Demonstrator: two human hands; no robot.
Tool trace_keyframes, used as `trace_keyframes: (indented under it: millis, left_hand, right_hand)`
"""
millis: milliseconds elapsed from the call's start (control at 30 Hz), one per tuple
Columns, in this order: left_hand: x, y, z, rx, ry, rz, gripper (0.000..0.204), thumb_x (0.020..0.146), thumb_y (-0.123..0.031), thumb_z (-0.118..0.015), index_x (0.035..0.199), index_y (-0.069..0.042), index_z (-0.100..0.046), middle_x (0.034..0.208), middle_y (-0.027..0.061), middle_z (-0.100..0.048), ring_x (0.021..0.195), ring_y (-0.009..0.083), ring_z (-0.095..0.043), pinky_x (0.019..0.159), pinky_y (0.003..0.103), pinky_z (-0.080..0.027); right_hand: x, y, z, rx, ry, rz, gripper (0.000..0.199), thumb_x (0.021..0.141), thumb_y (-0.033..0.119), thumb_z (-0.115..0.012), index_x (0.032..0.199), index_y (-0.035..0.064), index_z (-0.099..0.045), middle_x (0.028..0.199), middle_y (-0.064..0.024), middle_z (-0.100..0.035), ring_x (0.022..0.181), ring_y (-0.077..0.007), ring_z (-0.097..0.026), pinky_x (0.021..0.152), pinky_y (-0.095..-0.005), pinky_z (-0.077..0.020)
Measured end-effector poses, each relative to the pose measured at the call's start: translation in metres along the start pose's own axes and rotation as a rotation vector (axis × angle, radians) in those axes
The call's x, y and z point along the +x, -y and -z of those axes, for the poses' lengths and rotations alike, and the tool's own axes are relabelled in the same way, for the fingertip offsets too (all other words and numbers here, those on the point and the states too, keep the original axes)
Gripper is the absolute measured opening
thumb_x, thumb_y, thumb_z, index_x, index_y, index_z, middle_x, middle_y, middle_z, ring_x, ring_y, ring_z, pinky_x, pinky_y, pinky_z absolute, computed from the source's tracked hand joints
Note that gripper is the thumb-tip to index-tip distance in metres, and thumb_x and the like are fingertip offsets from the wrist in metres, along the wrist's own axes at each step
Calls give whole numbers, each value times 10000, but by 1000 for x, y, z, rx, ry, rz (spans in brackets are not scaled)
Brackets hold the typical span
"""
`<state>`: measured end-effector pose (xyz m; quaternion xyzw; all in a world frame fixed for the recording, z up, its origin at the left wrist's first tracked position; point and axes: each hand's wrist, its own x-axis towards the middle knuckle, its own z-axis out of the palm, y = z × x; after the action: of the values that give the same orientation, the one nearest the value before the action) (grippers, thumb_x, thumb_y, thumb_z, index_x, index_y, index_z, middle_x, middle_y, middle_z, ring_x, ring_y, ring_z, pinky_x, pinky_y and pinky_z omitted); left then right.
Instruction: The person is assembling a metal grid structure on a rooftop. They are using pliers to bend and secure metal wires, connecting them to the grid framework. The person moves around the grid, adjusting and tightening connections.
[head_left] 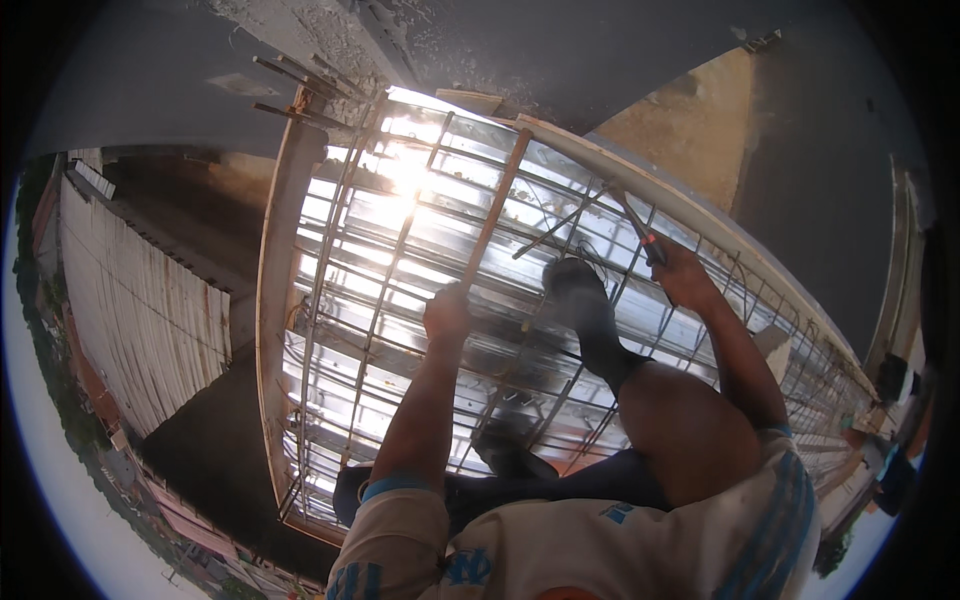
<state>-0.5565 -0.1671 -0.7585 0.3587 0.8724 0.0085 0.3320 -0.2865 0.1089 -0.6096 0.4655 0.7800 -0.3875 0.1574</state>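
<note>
My left hand (447, 312) is closed around the lower end of a brown wooden strip (497, 205), which slants up to the far edge board. In my right hand (683, 277) is a hammer-like tool (640, 222) with a dark shaft and a red and black grip. Its far end meets a short dark bar (560, 225) lying aslant over the mesh; glare and distance hide the exact shape of its head. Beneath both hands spreads a steel rebar grid (375, 330) above shiny metal decking (345, 268).
Wooden boards (277, 300) edge the decking, with a drop beyond on the left. Rebar ends (300, 75) jut out at the far left corner. My dark boot (575, 285) stands among the bars. At the far right, another person (895, 470) is partly visible.
</note>
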Motion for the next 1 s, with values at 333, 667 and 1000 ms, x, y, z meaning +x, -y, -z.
trace_keyframes:
  millis: [333,667,1000]
  left_hand:
    - [-59,26,-16,9,89,157,430,888,-416,-585,888,11,-636,843,208,-667,836,418,-652,742,519,-513]
    - [-41,99,-63,-185,35,-113,360,887,-377,-558,890,-30,-655,852,186,-669,814,372,-658,711,479,-511]
    - [-65,77,-32,-321,-41,-22,231,884,-274,-527,945,-77,-631,943,163,-673,921,373,-639,786,475,-508]
  right_hand:
    - [-135,58,83,-118,-135,25,536,782,59,-505,1318,61,-487,884,-217,-637,819,-388,-632,744,-475,-498]
    - [-238,229,84,84,222,415,546,861,97,-499,1395,88,-384,1078,-167,-598,998,-361,-613,799,-472,-492]
    - [-225,217,16,-294,303,220,494,836,88,-531,1317,44,-428,1032,-192,-603,903,-356,-634,759,-453,-507]
